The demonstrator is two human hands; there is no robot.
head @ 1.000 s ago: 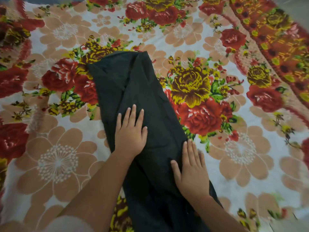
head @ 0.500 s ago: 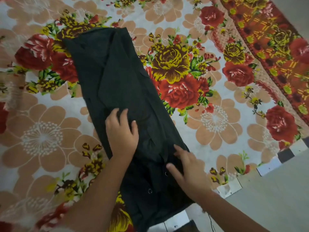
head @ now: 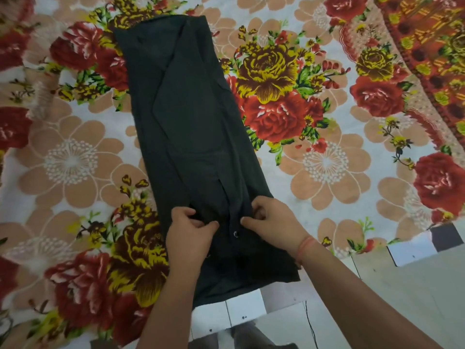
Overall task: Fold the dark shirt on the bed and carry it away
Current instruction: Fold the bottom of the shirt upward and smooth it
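We find the dark shirt [head: 191,122] laid as a long, narrow strip on the bed [head: 327,172]. It reaches well beyond both hands, and its near end lies behind the wrists at the mattress edge. The left hand [head: 188,230] and right hand [head: 271,220] each pinch a tuck of cloth, with a small round fastener [head: 236,234] between them. We judge the step in hand to be doubling the near end forward. Both pinches should rise level, with the side edges kept aligned. The fabric is thin, matt and limp. The bed's floral surface looks plush.

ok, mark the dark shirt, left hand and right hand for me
dark shirt [head: 191,117], head view, middle of the folded panel.
left hand [head: 188,231], head view, back of the hand.
right hand [head: 273,220], head view, back of the hand.
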